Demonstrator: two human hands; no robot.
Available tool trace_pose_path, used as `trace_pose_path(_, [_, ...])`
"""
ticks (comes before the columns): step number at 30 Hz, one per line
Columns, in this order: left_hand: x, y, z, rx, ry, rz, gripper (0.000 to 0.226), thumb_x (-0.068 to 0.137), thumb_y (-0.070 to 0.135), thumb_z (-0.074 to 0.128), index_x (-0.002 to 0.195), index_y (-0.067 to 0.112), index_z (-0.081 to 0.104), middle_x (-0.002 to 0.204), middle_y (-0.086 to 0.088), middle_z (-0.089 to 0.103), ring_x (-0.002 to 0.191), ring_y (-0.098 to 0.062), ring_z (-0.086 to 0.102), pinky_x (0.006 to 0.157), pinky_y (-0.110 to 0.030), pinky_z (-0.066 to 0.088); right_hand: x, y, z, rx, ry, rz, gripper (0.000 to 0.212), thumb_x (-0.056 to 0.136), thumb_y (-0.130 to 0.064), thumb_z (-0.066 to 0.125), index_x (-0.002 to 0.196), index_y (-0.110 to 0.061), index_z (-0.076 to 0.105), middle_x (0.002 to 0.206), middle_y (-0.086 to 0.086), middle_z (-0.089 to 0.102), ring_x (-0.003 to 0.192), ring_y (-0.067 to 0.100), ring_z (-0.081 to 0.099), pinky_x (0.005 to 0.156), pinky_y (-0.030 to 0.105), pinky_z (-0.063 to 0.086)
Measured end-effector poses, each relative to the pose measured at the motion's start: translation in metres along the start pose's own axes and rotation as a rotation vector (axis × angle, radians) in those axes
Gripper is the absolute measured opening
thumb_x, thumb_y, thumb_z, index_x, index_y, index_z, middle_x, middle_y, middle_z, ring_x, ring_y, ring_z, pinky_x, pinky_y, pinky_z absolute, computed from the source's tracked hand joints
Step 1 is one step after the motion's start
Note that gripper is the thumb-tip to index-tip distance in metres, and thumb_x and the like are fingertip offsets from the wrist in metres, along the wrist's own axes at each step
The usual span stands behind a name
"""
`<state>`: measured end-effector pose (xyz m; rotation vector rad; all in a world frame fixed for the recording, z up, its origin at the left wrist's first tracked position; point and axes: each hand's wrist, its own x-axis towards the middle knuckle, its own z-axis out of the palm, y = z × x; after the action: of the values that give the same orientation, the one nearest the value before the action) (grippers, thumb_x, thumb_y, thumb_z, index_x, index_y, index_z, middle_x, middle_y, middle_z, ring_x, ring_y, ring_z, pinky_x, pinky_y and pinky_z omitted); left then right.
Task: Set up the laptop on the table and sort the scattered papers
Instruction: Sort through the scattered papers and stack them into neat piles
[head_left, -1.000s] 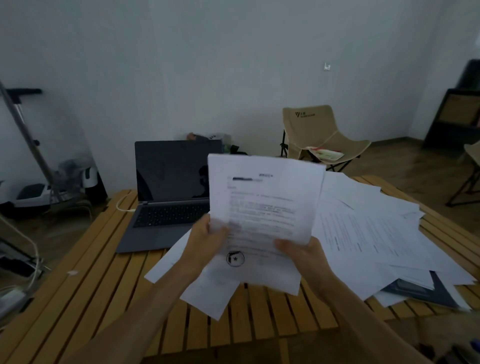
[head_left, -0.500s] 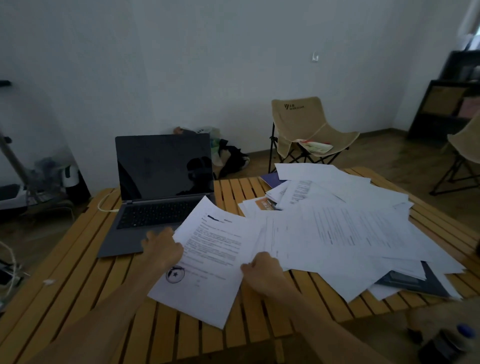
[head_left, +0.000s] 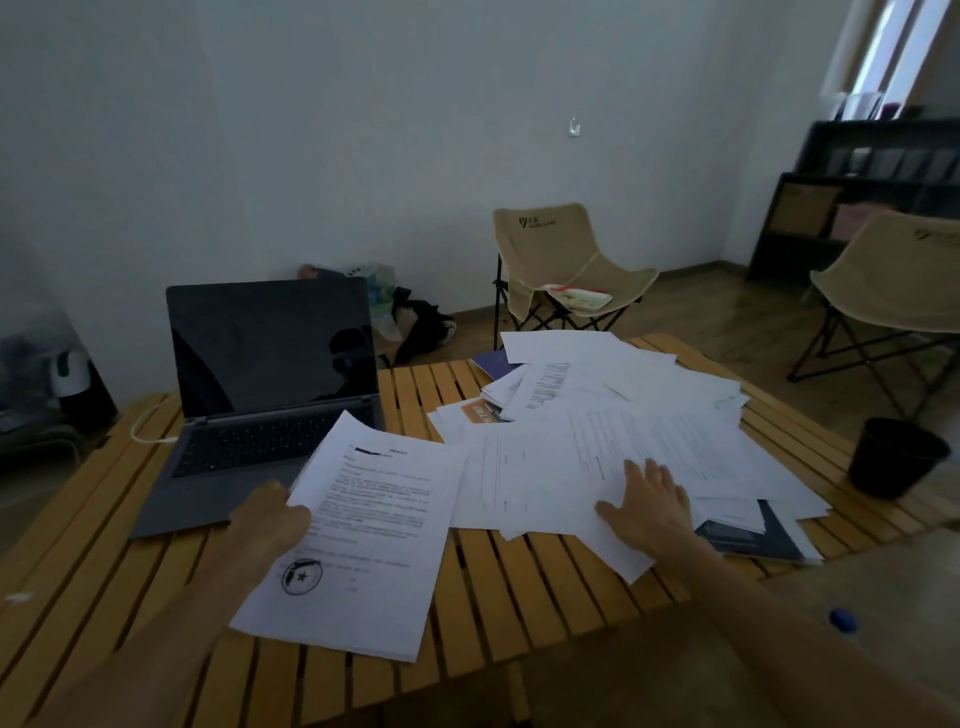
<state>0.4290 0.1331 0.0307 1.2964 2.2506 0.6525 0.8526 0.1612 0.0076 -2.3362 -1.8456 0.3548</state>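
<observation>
- Head view, dim room. Slatted wooden table (head_left: 524, 587) fills the lower frame; its far edge faces a pale wall.
- Laptop (head_left: 260, 405) stands open at the table's far-left corner, screen dark, keyboard towards the person. A white cable (head_left: 143, 428) loops at its left side near the table's left edge.
- Stamped sheet stack (head_left: 363, 535) lies flat near the middle of the table's near edge, its upper corner overlapping the laptop's right front corner. Printed lines too blurred to read; a round stamp with a star sits at its lower left; one short strip near the top is blacked out.
- Left hand (head_left: 270, 519) rests on the left edge of that stack, fingers curled around the edge, gripping it.
- Scattered papers (head_left: 649, 415) cover the right half of the table up to the far-right corner, overlapping loosely. Text not legible. An orange printed piece (head_left: 480, 413) shows among them; its lettering cannot be made out.
- Right hand (head_left: 649, 504) lies flat on the near part of the scattered papers, fingers straight and spread, palm down.
- Dark folder (head_left: 753, 535) protrudes from under the papers by the table's right edge; a blue booklet (head_left: 496, 364) protrudes at the far edge.
- Beige folding chair (head_left: 561, 270) beyond the far edge, a dark logo with small lettering on its backrest, unreadable; printed matter lies on its seat.
- Second beige chair (head_left: 883, 280) at right, in front of a dark shelf unit (head_left: 857, 192).
- Black bin (head_left: 893, 457) on the floor just off the right edge.
</observation>
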Motion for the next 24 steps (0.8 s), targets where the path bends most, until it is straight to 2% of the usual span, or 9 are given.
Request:
trace_pose_path(4, [-0.002,-0.016,-0.004,-0.16,0.217,-0.006,0.013,0.087,0.001,0.055,0.099,0.001,0.048,0.084,-0.011,0.049,0.065,-0.02,0.043,0.05,-0.028,0.031,-0.001,0.003,0.001,-0.065,-0.004,-0.043,0.071,0.096,-0.06,0.04,0.148,-0.013,0.031,0.154,0.009,0.036,0.141,0.027,0.034,0.113,0.045,0.028])
trace_pose_path(7, [0.0,-0.028,-0.007,-0.092,0.163,-0.032,0.018,0.087,0.004,0.057,0.103,-0.003,0.05,0.088,-0.015,0.053,0.069,-0.026,0.048,0.054,-0.032,0.035,-0.018,-0.011,0.003,-0.214,0.078,-0.103,0.046,0.1,-0.05,0.036,0.129,-0.018,0.049,0.132,0.005,0.055,0.121,0.025,0.049,0.102,0.04,0.036])
trace_pose_path(9, [-0.002,-0.032,-0.007,-0.063,0.103,-0.097,0.04,0.085,0.008,0.06,0.117,-0.011,0.048,0.092,-0.019,0.054,0.074,-0.031,0.052,0.059,-0.033,0.04,-0.03,-0.021,0.004,-0.226,0.065,-0.159,0.042,0.101,-0.046,0.037,0.129,-0.018,0.05,0.129,0.006,0.058,0.119,0.024,0.05,0.1,0.038,0.037])
trace_pose_path(11, [-0.01,-0.024,0.002,0.091,0.21,-0.11,0.063,0.078,0.014,0.069,0.127,-0.013,0.039,0.11,-0.026,0.05,0.095,-0.04,0.052,0.072,-0.04,0.045,-0.036,-0.027,0.003,-0.015,0.0,-0.216,0.042,0.101,-0.04,0.044,0.135,-0.017,0.049,0.132,0.006,0.058,0.119,0.023,0.052,0.1,0.035,0.041])
trace_pose_path(13, [-0.024,-0.001,0.018,0.265,0.371,0.095,0.066,0.077,0.017,0.072,0.13,-0.005,0.04,0.127,-0.028,0.044,0.114,-0.042,0.045,0.092,-0.048,0.043,-0.04,-0.026,-0.004,0.291,-0.061,-0.219,0.043,0.099,-0.034,0.053,0.139,-0.019,0.05,0.133,0.004,0.058,0.117,0.019,0.056,0.101,0.032,0.046])
trace_pose_path(15, [-0.048,0.043,0.039,0.136,0.223,0.385,0.051,0.087,0.017,0.066,0.132,0.002,0.049,0.131,-0.019,0.05,0.12,-0.034,0.048,0.1,-0.042,0.042,-0.032,-0.017,-0.017,0.306,0.072,-0.16,0.04,0.098,-0.029,0.055,0.137,-0.022,0.053,0.13,0.003,0.061,0.114,0.019,0.057,0.103,0.036,0.045])
trace_pose_path(18, [-0.071,0.107,0.088,0.046,-0.226,0.508,0.039,0.094,0.034,0.061,0.126,0.011,0.056,0.125,-0.002,0.056,0.115,-0.02,0.054,0.086,-0.026,0.042,-0.014,0.014,-0.031,0.176,0.17,0.116,0.043,0.093,-0.034,0.056,0.131,-0.015,0.049,0.132,0.012,0.054,0.122,0.03,0.048,0.105,0.045,0.04])
trace_pose_path(21, [-0.064,0.145,0.139,0.056,-0.269,0.414,0.051,0.085,0.052,0.065,0.115,0.011,0.053,0.116,-0.006,0.058,0.099,-0.02,0.058,0.076,-0.031,0.052,-0.005,0.042,-0.03,0.118,0.028,0.288,0.057,0.091,-0.046,0.059,0.131,-0.01,0.04,0.139,0.019,0.042,0.13,0.037,0.039,0.108,0.052,0.034])
trace_pose_path(24, [-0.056,0.164,0.162,0.136,-0.223,0.29,0.057,0.071,0.057,0.075,0.103,0.013,0.058,0.104,-0.007,0.063,0.091,-0.021,0.062,0.071,-0.033,0.057,0.002,0.057,-0.027,0.122,0.054,0.289,0.062,0.087,-0.048,0.066,0.127,-0.008,0.041,0.133,0.02,0.043,0.124,0.037,0.044,0.101,0.049,0.043])
